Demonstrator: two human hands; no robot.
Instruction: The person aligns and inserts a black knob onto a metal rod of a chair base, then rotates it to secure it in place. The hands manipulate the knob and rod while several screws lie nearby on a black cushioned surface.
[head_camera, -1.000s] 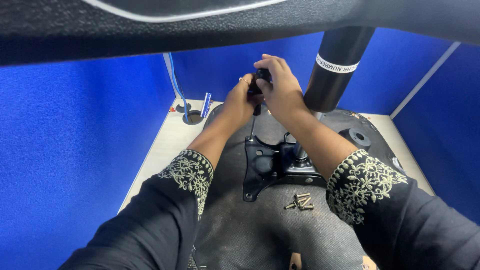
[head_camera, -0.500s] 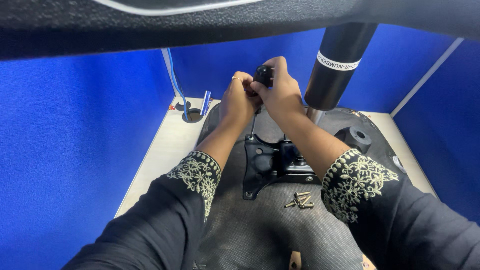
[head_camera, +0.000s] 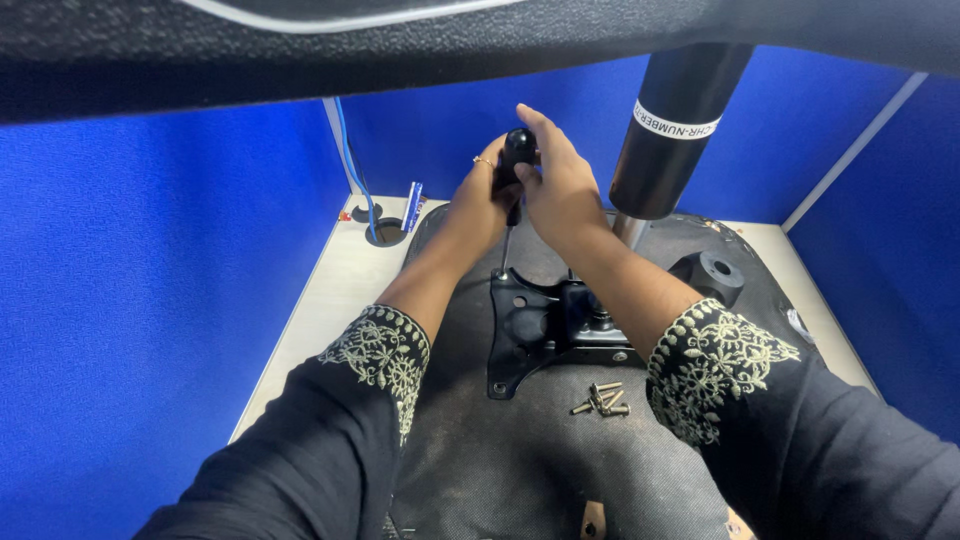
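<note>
Screwdriver (head_camera: 514, 165) upright | hands: left hand (head_camera: 482, 200), right hand (head_camera: 560, 190) together, clamped round handle

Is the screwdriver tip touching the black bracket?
Touching. The head view shows the screwdriver shaft running down from both hands' grip to end right on the bracket at its upper left corner, with no gap visible.

We're seeing the metal bracket (head_camera: 530, 335) sitting on the upturned seat (head_camera: 520, 470), loose screws (head_camera: 600, 398) lying just in front of it, the cylinder (head_camera: 672, 130) standing behind it to the right.
</note>
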